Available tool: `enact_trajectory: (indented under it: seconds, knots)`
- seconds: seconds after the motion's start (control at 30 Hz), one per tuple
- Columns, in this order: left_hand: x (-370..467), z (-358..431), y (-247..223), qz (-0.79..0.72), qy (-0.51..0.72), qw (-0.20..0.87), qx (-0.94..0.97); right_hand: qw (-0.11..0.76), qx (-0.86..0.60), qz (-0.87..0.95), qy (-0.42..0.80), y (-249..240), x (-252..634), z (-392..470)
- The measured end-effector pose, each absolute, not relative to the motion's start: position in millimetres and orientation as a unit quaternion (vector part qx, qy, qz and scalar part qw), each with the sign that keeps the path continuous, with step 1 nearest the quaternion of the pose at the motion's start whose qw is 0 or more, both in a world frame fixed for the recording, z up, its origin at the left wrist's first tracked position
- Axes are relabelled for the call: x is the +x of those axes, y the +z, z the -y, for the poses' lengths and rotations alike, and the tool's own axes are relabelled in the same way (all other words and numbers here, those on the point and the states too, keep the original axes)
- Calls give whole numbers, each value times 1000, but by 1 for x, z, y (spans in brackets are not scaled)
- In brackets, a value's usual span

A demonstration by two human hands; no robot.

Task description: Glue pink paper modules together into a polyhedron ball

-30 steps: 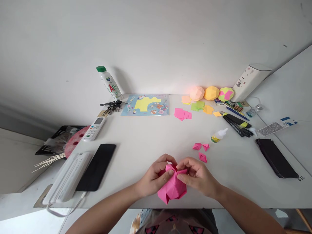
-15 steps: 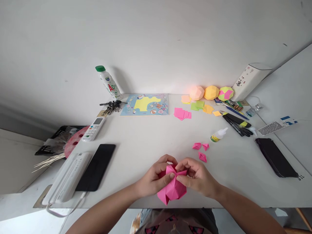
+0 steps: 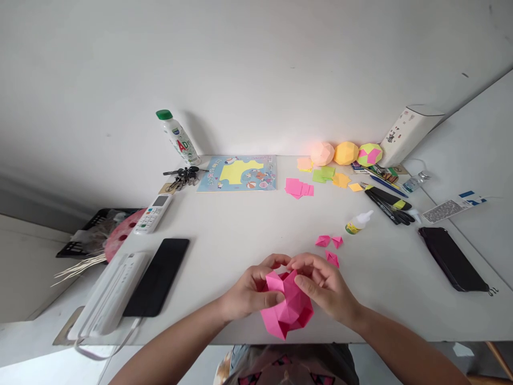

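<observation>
A pink folded-paper shape (image 3: 289, 309) made of joined facets, with an opening at its top, is held near the front edge of the table. My left hand (image 3: 253, 289) grips its left side, thumb on the front face. At the upper right, my right hand (image 3: 323, 283) pinches a flap beside the opening. The fingertips of both hands nearly meet behind the shape. Beyond my right hand lie three small folded pink pieces (image 3: 323, 240). A small glue bottle (image 3: 358, 222) lies to their right.
Pink paper squares (image 3: 296, 187), faceted paper balls (image 3: 346, 153) and a picture book (image 3: 240, 174) lie along the wall. Pens, scissors and a black pouch (image 3: 452, 259) are at right. A black phone (image 3: 157, 277), remote (image 3: 153, 214) and upright bottle (image 3: 179, 138) stand or lie at left.
The pink shape has turned slightly in my hands, and its opening now shows more. My right thumb has moved up and right, onto a flap.
</observation>
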State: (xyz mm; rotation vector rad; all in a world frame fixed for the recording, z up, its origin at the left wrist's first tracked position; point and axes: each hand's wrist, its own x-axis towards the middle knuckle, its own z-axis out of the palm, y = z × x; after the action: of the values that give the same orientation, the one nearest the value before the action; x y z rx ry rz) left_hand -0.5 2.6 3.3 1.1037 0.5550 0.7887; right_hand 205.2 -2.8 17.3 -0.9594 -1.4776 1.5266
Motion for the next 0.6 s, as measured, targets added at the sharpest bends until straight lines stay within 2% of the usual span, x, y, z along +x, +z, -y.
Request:
enact_trajectory:
  seconds: [0.1,0.17,0.37,0.6]
  knots:
    - [-2,-2,0,-283,389,723,495,458,-425,648,436,17,208,1]
    - [-2,-1,-2,-303,406,706,494,446,-454,674,376,19,209,0]
    - [1,0,-6,-349,438,666,493,320,-460,635,532,22,210,-4]
    - [4,-1,-5,-318,426,701,476,312,-435,594,601,17,209,-4]
